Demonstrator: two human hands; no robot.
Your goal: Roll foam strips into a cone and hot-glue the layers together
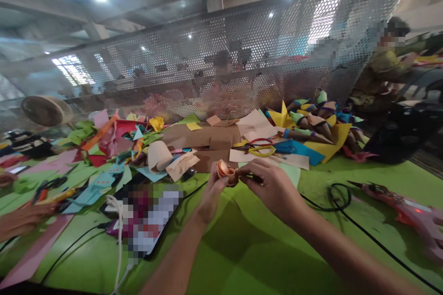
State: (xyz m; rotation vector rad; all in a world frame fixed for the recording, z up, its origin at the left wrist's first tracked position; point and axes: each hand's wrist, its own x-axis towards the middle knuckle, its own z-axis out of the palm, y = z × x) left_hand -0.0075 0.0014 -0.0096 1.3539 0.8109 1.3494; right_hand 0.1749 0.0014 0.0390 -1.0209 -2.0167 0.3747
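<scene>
A small paper rose (pixel 225 169), rolled from peach-orange paper, is held up over the green table in front of me. My left hand (pixel 212 196) pinches it from the left between thumb and fingers. From the right, the closed fingertips of my right hand (pixel 272 183) grip the brownish outer edge of the same rose. The fingers partly hide its lower side. Just beyond lie sheets of brown cardboard (pixel 194 139) and scissors with yellow and red handles (pixel 261 149).
A pink glue gun (pixel 408 212) with a black cable lies at right. Left are a phone (pixel 161 226), a power strip with cables and another person's hand (pixel 31 219). Coloured paper scraps (pixel 104 133) and paper cones (pixel 311 122) line the back, below a perforated metal screen (pixel 194 69).
</scene>
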